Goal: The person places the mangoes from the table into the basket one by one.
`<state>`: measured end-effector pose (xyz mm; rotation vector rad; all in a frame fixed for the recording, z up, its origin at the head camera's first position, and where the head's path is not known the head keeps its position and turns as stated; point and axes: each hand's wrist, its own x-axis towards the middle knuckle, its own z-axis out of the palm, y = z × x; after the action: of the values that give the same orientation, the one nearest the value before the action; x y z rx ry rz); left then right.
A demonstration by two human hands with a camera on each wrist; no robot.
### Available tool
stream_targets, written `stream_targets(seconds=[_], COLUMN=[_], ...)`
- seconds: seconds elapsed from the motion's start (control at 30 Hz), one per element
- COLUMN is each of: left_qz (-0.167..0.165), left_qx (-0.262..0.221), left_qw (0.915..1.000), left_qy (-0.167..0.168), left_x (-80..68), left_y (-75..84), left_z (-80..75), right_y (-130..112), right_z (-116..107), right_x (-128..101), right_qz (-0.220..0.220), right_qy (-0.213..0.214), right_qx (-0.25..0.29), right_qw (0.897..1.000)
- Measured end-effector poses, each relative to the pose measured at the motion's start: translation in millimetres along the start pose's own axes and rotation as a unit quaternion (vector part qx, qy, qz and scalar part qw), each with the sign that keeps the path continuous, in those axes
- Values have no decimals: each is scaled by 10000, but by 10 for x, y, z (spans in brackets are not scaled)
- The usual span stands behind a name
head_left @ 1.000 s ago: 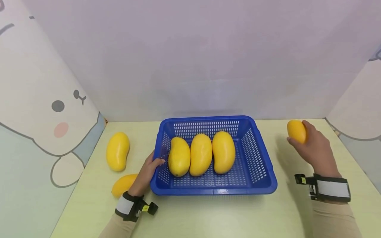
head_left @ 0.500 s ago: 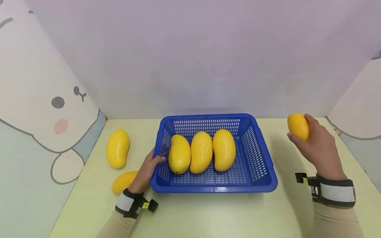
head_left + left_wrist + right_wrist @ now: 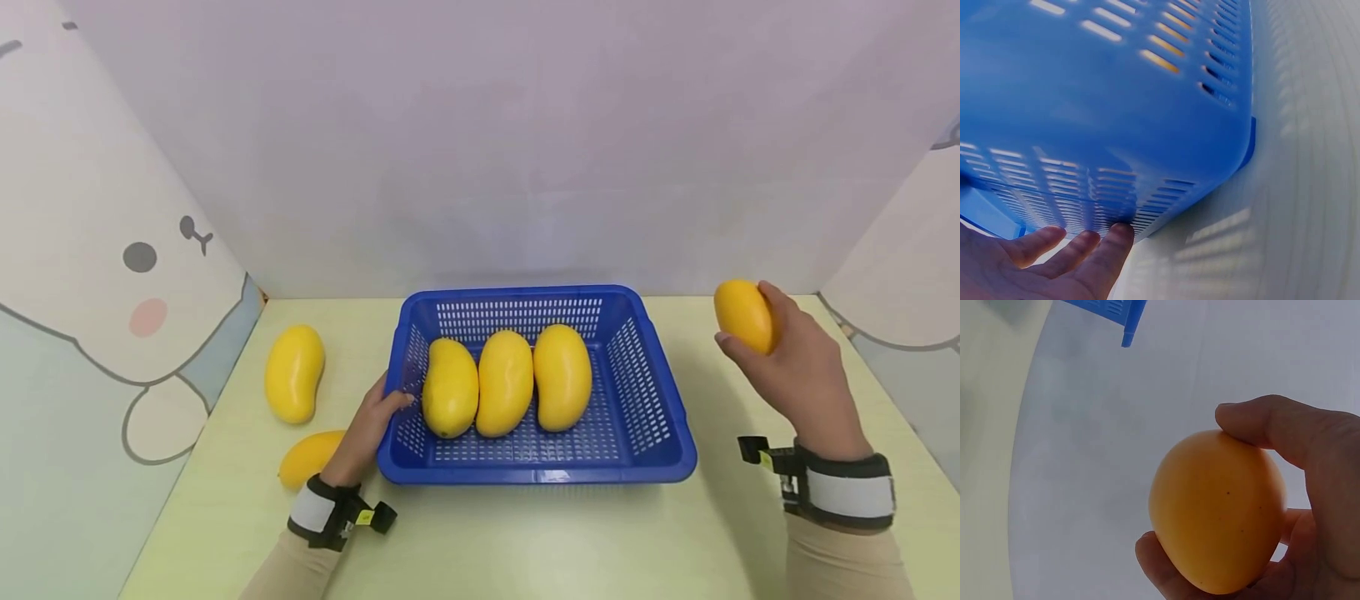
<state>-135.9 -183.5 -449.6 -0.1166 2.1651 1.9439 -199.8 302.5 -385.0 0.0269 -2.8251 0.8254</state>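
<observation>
A blue slotted basket [image 3: 540, 477] sits mid-table with three yellow mangoes side by side in it: left [image 3: 450, 387], middle [image 3: 505, 383], right [image 3: 562, 377]. My left hand [image 3: 367, 433] holds the basket's left wall, thumb over the rim. In the left wrist view its fingers [image 3: 1079, 250] lie against the outside of the basket [image 3: 1116, 94]. My right hand [image 3: 802, 375] grips another mango [image 3: 742, 315] in the air, right of the basket. The right wrist view shows this mango [image 3: 1219, 509] between thumb and fingers [image 3: 1272, 425], with the basket's corner [image 3: 1116, 312] far off.
Two more mangoes lie on the table left of the basket, one near the left panel [image 3: 294, 372] and one partly hidden behind my left wrist [image 3: 307, 458]. White panels wall the table on the left, back and right.
My right hand has lifted its mango a little and drifted slightly towards the basket. The left hand and the basket have stayed put.
</observation>
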Motion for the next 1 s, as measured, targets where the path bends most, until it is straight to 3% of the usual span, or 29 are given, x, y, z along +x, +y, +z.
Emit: stream_targets(seconds=[1.0], left_qz=[28], left_qx=[63], left_qw=[10000], left_qy=[25], left_x=[-5], left_y=[15], left_z=[3], right_y=[-368], right_z=[83], right_x=[-137], right_qz=[-488], right_qy=[-45], right_qx=[194], right_qw=[9986])
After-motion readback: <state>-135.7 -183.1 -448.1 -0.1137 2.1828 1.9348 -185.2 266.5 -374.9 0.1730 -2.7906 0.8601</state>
